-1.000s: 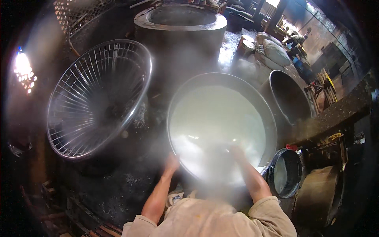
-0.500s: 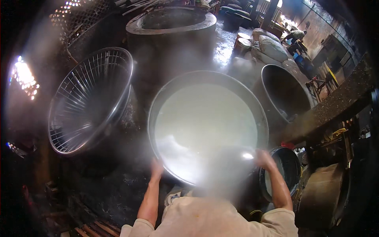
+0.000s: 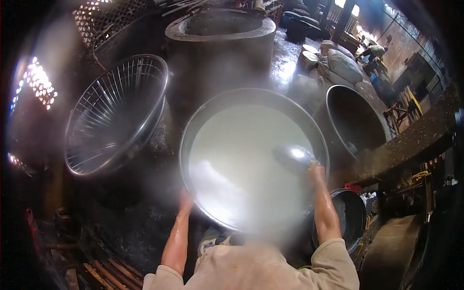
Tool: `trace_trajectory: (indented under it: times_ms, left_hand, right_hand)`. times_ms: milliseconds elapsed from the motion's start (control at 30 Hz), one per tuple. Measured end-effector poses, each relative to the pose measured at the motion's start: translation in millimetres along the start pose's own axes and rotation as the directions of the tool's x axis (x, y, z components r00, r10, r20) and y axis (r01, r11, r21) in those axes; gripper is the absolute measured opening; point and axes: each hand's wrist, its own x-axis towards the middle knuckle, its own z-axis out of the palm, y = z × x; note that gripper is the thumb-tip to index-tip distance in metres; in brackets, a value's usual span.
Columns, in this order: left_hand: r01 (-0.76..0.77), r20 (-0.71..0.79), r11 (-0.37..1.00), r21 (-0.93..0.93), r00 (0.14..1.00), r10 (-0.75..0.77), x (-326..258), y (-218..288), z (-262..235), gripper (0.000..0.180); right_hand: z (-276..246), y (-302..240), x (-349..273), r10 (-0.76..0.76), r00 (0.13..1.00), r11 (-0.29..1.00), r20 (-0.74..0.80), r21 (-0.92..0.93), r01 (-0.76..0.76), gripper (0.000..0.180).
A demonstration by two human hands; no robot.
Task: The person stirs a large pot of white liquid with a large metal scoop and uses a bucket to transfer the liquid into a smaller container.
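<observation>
A large round metal vat point(image 3: 320, 145) stands right in front of me. It holds a pale, milky liquid point(image 3: 246, 145), with steam drifting over it. On the near left, my left hand point(image 3: 187, 197) is at the vat's rim and appears to grip it; its fingers are partly hidden and hazy. My right hand point(image 3: 316, 170) is inside the right rim, closed on the short handle of a shiny, rounded metal scoop point(image 3: 292, 155). The scoop's bowl points left over the liquid; steam and glare hide whether it touches the surface.
A slatted round metal basket point(image 3: 116, 106) tilts at the left. Behind the vat stands a round, thick-rimmed well point(image 3: 176, 36). To the right are a dark metal drum point(image 3: 357, 121), a stone-like ledge point(image 3: 411, 137) and a dark bucket point(image 3: 355, 203). Filled sacks point(image 3: 344, 65) lie farther back.
My right hand has moved forward and left over the vat, carrying the scoop away from the near right rim. My left hand stays at the rim. The view has shifted slightly.
</observation>
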Motion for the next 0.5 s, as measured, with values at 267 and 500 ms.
trace_trajectory:
  times_ms: [267, 500]
  left_hand:
    - [0.097, 0.131, 0.99, 0.102, 0.985, -0.11, 16.0, -17.8, -10.2, 0.049]
    - [-0.03, 0.006, 0.997, 0.068, 1.0, 0.03, 20.5, -27.0, -14.0, 0.035]
  right_hand:
    - [46.7, -51.2, -58.9, 0.103, 0.953, 0.923, 0.285, 0.329, -0.198, 0.039]
    - [27.5, -153.6, -139.2, -0.011, 0.964, 0.913, 0.265, 0.396, -0.099, 0.035]
